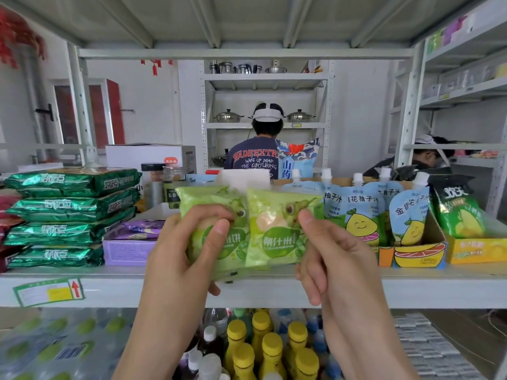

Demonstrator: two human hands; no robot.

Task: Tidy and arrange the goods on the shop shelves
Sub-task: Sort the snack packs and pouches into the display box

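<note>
I hold two light green snack packets upright, side by side, above the front edge of the grey shelf [274, 290]. My left hand [181, 250] grips the left packet [216, 209], thumb across its front and fingers curled behind. My right hand [329, 256] pinches the right packet [274, 231] at its right edge, thumb on the front. The two packets overlap slightly in the middle.
A stack of dark green bags [71, 215] and a purple box [129, 250] lie at the left. Blue juice pouches [362, 212] stand in a cardboard tray [417, 256] at the right. Yellow-capped bottles [269, 346] fill the shelf below. A person [263, 144] stands behind the shelf.
</note>
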